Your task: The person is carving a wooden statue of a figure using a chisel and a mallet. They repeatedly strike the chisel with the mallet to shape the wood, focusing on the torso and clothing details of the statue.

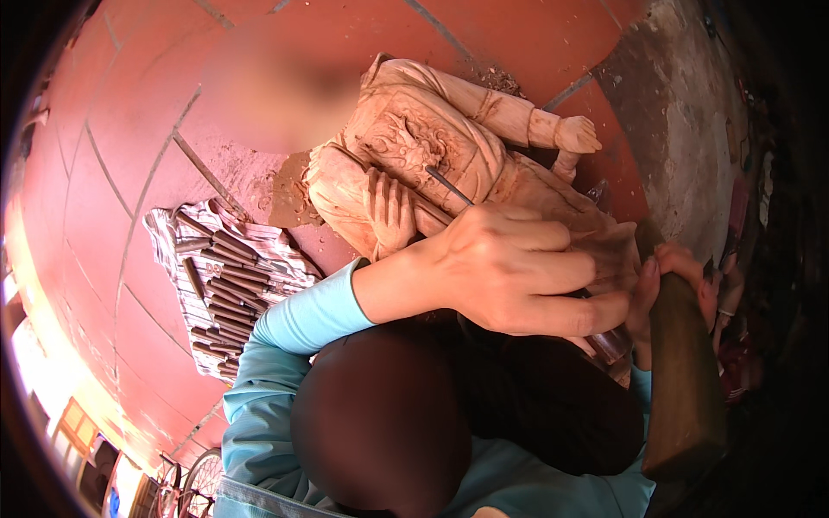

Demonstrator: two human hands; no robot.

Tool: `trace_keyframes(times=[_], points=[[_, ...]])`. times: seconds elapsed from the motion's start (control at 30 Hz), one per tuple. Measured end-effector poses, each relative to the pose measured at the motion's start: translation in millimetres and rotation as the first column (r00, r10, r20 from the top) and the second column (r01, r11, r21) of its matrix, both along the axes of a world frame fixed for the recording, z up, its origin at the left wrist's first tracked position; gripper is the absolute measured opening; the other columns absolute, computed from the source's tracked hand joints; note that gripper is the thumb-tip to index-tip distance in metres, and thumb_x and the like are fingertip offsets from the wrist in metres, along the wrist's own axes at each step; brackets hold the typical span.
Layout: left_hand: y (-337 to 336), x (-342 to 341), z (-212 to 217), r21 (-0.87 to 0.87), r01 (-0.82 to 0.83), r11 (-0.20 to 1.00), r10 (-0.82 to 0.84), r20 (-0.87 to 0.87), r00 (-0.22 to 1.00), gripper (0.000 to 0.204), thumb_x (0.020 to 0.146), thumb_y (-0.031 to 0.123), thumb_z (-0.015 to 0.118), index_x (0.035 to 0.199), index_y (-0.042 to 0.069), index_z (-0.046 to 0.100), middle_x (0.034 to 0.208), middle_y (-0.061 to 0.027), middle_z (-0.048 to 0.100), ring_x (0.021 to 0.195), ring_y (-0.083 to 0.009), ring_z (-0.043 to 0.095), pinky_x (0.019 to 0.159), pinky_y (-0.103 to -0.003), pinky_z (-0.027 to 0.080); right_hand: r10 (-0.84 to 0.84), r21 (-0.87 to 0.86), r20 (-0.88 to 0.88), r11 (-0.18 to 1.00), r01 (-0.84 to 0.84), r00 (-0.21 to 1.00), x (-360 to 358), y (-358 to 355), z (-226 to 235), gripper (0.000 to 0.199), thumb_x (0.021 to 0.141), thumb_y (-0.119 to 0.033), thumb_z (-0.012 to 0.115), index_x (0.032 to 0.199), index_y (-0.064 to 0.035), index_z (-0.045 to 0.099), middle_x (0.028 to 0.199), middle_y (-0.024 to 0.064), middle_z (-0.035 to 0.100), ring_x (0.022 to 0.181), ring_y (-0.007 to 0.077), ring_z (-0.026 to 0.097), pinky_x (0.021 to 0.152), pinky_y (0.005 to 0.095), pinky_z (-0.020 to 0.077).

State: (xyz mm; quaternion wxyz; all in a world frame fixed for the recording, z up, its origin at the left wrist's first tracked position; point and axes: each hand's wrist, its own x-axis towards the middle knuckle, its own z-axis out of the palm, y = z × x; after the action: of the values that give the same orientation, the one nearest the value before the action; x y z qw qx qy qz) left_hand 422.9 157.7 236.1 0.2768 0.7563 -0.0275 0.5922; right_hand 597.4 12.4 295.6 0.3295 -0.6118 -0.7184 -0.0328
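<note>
A carved wooden statue (449, 129) of a robed figure lies on the floor in front of me, with a raised relief on its chest. My left hand (522, 272) is wrapped round a carving chisel (451, 186). The chisel's thin metal shaft slants up and left, its tip at the chest relief. Below the fist, the dark butt end of its handle sticks out. At the right, my right hand (673, 269) grips a wooden mallet (686, 388), whose thick block hangs close to that handle end. My left hand hides part of the statue's lower robe.
On the left, a striped cloth (177, 250) carries several dark-handled tools (231, 302). Wood chips (501, 82) lie beside the statue on the red tiled floor (129, 181). A grey floor patch (691, 147) lies at far right. A bicycle (200, 483) stands at lower left.
</note>
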Motion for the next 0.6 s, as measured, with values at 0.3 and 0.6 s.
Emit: trace_keyframes(times=[0.3, 0.6], points=[[10.3, -1.1, -2.9, -0.013, 0.100, 0.995, -0.097, 0.150, 0.984, 0.016, 0.075, 0.019, 0.067, 0.091, 0.020, 0.069, 0.061, 0.0070, 0.036, 0.046, -0.0052, 0.034, 0.038, -0.019, 0.024, -0.011, 0.012, 0.056, 1.000, 0.011, 0.998, -9.4, -1.0, 13.9, 0.074, 0.081, 0.012, 0.058, 0.139, -0.0146, 0.020, 0.083, 0.0138, 0.051, 0.063, 0.0227, 0.050, 0.055, 0.0366, 0.0454], [-0.2, 1.9, -14.1, 0.095, 0.076, 0.993, -0.069, -0.076, 0.995, 0.014, 0.076, 0.026, 0.068, 0.089, 0.021, 0.068, 0.063, 0.0056, 0.034, 0.049, -0.0054, 0.038, 0.041, -0.019, 0.029, -0.024, -0.024, -0.003, 0.999, 0.023, 1.000, -13.8, -2.2, 7.9, 0.074, 0.079, 0.014, 0.056, 0.137, -0.0180, 0.023, 0.084, 0.0131, 0.051, 0.064, 0.0232, 0.050, 0.057, 0.0374, 0.0461]])
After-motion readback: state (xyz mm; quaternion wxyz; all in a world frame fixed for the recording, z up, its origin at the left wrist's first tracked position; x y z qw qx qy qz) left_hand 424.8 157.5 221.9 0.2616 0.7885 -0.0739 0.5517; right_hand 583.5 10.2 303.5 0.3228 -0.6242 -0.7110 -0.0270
